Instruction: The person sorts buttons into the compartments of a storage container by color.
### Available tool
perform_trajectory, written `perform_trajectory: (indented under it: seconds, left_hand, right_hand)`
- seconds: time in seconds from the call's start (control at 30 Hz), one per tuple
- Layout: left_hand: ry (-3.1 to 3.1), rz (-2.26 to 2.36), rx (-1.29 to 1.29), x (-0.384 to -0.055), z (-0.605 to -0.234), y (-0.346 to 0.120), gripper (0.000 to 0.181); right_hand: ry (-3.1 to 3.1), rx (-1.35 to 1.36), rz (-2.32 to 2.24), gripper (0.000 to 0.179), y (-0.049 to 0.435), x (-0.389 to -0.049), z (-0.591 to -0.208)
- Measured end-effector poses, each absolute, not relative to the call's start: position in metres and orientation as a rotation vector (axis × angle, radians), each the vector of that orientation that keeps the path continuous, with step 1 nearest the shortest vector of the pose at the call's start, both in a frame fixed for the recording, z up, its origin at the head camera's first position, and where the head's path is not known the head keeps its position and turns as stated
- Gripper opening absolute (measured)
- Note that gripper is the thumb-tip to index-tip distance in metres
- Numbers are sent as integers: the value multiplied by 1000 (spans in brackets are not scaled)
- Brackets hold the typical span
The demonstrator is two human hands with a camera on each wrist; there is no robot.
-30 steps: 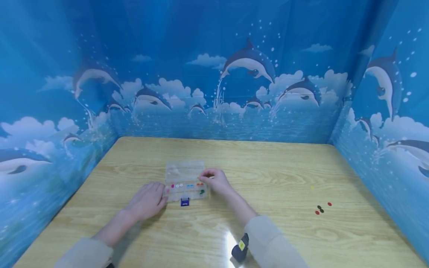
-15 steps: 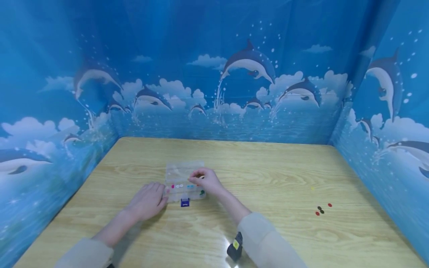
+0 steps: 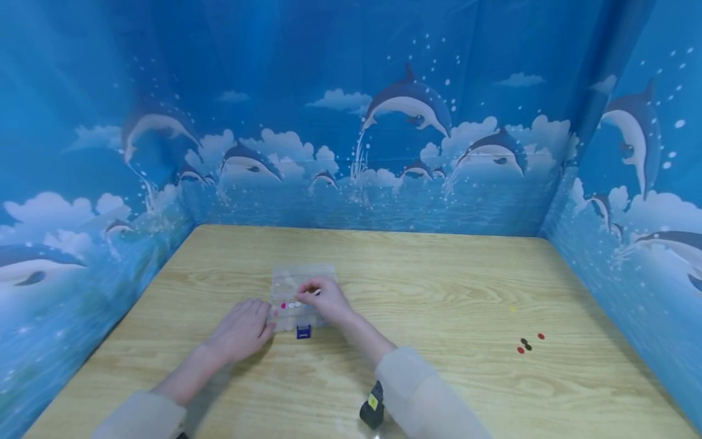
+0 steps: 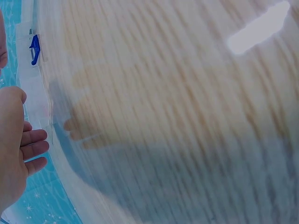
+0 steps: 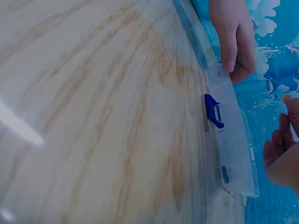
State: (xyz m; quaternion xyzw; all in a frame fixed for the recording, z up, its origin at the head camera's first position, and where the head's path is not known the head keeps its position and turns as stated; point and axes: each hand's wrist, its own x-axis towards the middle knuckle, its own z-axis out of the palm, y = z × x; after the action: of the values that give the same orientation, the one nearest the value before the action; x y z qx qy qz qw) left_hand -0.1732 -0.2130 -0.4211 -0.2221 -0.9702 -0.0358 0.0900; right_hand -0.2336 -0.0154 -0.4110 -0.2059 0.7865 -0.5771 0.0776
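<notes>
A clear plastic compartment box with a blue latch lies on the table, its transparent lid folded back. My left hand holds the box's left end, thumb on the near side in the right wrist view. Over the back row of compartments, my right hand pinches a small yellow-orange button-like piece between thumb and forefinger. White pieces and a pink piece show in the back row. A green piece sits near the right end; the hand hides that part in the head view.
To the right on the wood-grain table lie two red discs, two black discs and a small yellow piece. A blue dolphin-print curtain encloses the back and sides.
My right hand has moved left along the box's back row, from the right end toward the white pieces, still pinching. It now covers the blue, orange and green pieces. The left hand stays put.
</notes>
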Motion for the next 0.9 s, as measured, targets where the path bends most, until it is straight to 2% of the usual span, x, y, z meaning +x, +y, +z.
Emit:
perform_trajectory:
  seconds: [0.9]
  left_hand:
    - [-2827, -119, -678, -177, -426, -214, 15]
  right_hand:
    - [2463, -660, -1570, 5, -50, -228, -420]
